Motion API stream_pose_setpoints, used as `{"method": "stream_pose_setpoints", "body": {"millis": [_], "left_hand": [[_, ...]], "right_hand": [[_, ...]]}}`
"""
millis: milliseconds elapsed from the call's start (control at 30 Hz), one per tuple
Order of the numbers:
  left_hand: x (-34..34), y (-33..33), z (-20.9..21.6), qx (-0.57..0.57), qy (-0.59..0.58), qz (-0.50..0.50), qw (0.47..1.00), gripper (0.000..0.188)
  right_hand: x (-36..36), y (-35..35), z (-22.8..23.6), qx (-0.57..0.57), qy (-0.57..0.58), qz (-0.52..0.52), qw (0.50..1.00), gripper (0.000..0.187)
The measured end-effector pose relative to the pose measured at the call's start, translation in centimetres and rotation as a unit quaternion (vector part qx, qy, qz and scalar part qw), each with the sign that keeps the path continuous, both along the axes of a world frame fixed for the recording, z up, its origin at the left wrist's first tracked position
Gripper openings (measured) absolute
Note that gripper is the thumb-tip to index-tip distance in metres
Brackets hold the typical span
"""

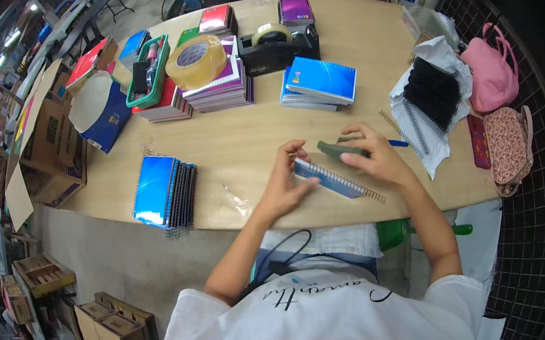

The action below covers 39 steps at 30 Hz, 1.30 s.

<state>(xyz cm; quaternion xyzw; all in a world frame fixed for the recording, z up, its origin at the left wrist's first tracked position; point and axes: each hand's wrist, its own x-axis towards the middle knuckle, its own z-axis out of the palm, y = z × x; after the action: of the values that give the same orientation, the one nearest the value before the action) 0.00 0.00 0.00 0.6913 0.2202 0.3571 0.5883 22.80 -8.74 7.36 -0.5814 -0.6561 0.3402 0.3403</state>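
Silvery wire coil (371, 196) runs along the edge of a small notebook (331, 183), its bare end sticking out beyond the paper on the right hand's side. The left hand (284, 183) has its thumb and fingers closed around the notebook's near-left end, tilting it just above the table (249, 145). Apart from it, but close by, the right hand (381, 156) pinches a dark green piece (344, 149) between thumb and fingers; blur hides what exactly it is.

That free stretch of coil looks the weakest spot: a knock from the right wrist could bend it or draw it out of its holes. A loose left-hand grip could let the pages slide out of line, so the wire would catch or tear the paper. If the green piece slipped, it could scratch the cover.

Just right of the right hand lie a blue pen (398, 143) and loose coils (413, 132), beside dark coils (433, 92) on white wrapping (432, 161); a sweeping elbow or sleeve could tangle these. Blue notebooks (323, 81) beyond both hands sit unevenly and might slide if bumped.
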Motion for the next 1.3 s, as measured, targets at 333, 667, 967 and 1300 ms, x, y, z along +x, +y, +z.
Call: {"method": "stream_pose_setpoints", "body": {"millis": [333, 667, 967, 1300], "left_hand": [[-0.7, 0.9, -0.1, -0.213, -0.126, -0.044, 0.968, 0.063], [-0.7, 0.8, 1.3, -0.234, -0.154, -0.023, 0.96, 0.071], [-1.7, 0.4, 3.0, -0.242, -0.135, 0.039, 0.96, 0.09], [-0.4, -0.3, 4.5, -0.234, -0.113, 0.05, 0.964, 0.093]], "right_hand": [[-1.6, 0.8, -0.2, 0.034, 0.156, 0.076, 0.984, 0.033], [0.0, 2.0, -2.1, 0.128, -0.192, -0.052, 0.972, 0.055], [4.7, -4.3, -6.7, 0.116, -0.319, -0.18, 0.923, 0.061], [3.5, -3.7, -3.0, 0.196, -0.199, -0.248, 0.928, 0.04]]}}
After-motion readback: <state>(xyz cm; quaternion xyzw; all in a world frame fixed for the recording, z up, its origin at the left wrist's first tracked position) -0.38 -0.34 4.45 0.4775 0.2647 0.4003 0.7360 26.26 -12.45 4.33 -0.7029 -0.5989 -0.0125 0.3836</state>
